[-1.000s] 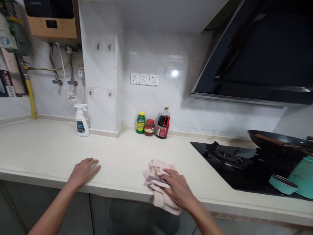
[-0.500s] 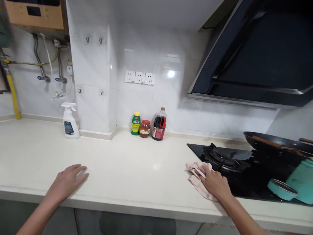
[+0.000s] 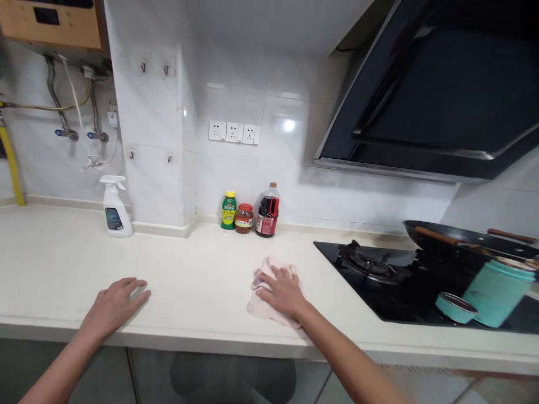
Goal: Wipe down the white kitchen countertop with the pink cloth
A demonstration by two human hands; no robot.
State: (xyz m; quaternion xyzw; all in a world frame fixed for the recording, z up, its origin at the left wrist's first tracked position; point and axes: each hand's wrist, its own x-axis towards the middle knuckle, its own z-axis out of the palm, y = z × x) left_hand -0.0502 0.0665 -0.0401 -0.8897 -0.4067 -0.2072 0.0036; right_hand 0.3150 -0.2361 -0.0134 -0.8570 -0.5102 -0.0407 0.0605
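Note:
A pale pink cloth (image 3: 261,306) lies crumpled on the white countertop (image 3: 193,286), left of the stove. My right hand (image 3: 285,292) presses down on it from above, gripping it with the fingers spread over its folds. Part of the cloth is hidden under the palm. Farther left, my left hand (image 3: 114,307) rests near the counter's front edge with its fingers apart and nothing in it.
Against the wall stand a green bottle (image 3: 228,212), a red-lidded jar (image 3: 244,220) and a dark sauce bottle (image 3: 268,213). A spray bottle (image 3: 114,207) is at left. The black stove (image 3: 379,292) bears a wok (image 3: 435,238), a turquoise flask (image 3: 499,294) and its cup (image 3: 455,308).
My right hand has slid left along the counter with the cloth, away from the stove's edge. My left hand has stayed in place. The view has shifted slightly to the right.

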